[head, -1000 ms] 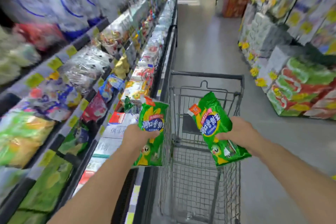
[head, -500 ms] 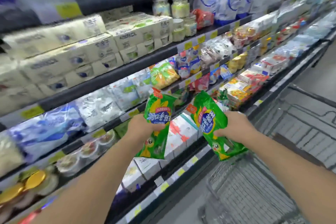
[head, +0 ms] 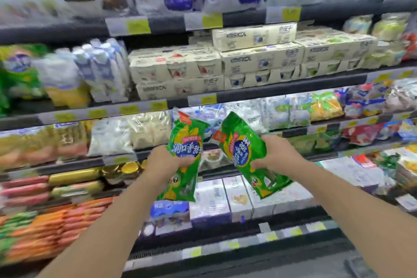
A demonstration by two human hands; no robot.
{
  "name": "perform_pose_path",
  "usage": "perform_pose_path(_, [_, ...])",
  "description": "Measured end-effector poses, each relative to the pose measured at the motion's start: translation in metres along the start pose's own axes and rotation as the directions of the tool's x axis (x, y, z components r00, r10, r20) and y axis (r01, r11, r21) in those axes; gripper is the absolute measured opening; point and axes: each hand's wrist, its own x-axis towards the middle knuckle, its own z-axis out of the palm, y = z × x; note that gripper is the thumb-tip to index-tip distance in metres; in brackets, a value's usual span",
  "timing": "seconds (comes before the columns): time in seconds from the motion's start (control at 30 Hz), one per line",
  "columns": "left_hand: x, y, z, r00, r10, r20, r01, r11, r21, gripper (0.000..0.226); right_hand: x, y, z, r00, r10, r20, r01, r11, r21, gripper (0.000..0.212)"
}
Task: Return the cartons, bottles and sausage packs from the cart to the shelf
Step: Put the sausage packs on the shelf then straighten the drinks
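Two green sausage packs, one gripped in the left hand (head: 168, 162), one in the right hand (head: 276, 156), hang before the shelf (head: 282, 91), likely awaiting their slot.

Light: bright, even, no hard shadows.
Blur: strong motion smear at left and top shelf (head: 248, 92) rows; centre sharper.
Edges: wide-angle bend in shelf lines.

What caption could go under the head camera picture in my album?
Left hand and right hand each hold a green sausage pack before stocked shelves.
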Motion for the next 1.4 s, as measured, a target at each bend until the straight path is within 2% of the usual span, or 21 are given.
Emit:
perform_pose_path(0.1, [-0.002,-0.018,-0.073,0.998,-0.010,-0.057,0.008,0.999,-0.047,0.020,0.004,-0.067,0.033,0.999,-0.040,0.007,0.040,0.999,0.000,0.038])
perform_pose_path(0.2, [-0.003,-0.034,-0.143,0.994,-0.002,-0.111,-0.003,0.999,-0.045,0.023,0.005,-0.132,0.066,0.997,-0.076,-0.001,0.076,0.997,-0.011,0.046])
perform_pose_path(0.37, [-0.001,-0.054,-0.238,0.977,0.031,-0.212,-0.031,1.000,0.000,0.034,0.006,-0.223,0.111,0.985,-0.171,0.002,0.171,0.985,0.007,0.034])
perform_pose_path(0.43, [-0.001,-0.057,-0.264,0.976,0.018,-0.215,-0.025,0.999,-0.031,0.030,0.007,-0.251,0.126,0.981,-0.195,-0.006,0.195,0.980,0.027,0.032])
perform_pose_path(0.53, [0.000,-0.062,-0.294,0.970,0.001,-0.243,-0.022,0.996,-0.086,0.024,0.011,-0.288,0.140,0.969,-0.246,0.028,0.245,0.968,0.051,0.031])
perform_pose_path(0.73, [0.002,-0.063,-0.339,0.936,-0.023,-0.352,-0.024,0.992,-0.126,0.030,0.029,-0.346,0.145,0.934,-0.355,0.049,0.347,0.930,0.123,0.029])
perform_pose_path(0.9, [0.002,-0.044,-0.370,0.901,-0.001,-0.433,-0.081,0.982,-0.169,0.033,0.048,-0.383,0.143,0.912,-0.405,0.063,0.379,0.892,0.245,0.031])
perform_pose_path(1.0, [-0.002,-0.035,-0.384,0.872,-0.021,-0.489,-0.118,0.960,-0.252,0.033,0.064,-0.409,0.148,0.900,-0.429,0.075,0.379,0.857,0.348,0.038])
perform_pose_path(1.07, [-0.001,-0.034,-0.394,0.867,-0.014,-0.497,-0.142,0.951,-0.275,0.038,0.073,-0.425,0.155,0.897,-0.436,0.075,0.372,0.834,0.407,0.042])
perform_pose_path(1.13, [-0.001,-0.031,-0.404,0.870,-0.004,-0.494,-0.147,0.953,-0.266,0.023,0.080,-0.443,0.164,0.892,-0.446,0.075,0.366,0.809,0.460,0.042])
perform_pose_path(1.2, [-0.002,-0.029,-0.414,0.883,0.009,-0.470,-0.167,0.941,-0.295,0.037,0.089,-0.459,0.174,0.897,-0.435,0.079,0.341,0.795,0.502,0.043])
perform_pose_path(1.33, [0.017,-0.043,-0.449,0.900,0.026,-0.436,-0.181,0.931,-0.318,0.016,0.104,-0.491,0.200,0.914,-0.401,0.065,0.304,0.781,0.546,0.045])
perform_pose_path(1.4, [0.026,-0.049,-0.468,0.907,0.036,-0.419,-0.172,0.940,-0.293,0.015,0.110,-0.508,0.211,0.931,-0.363,0.039,0.286,0.792,0.540,0.047])
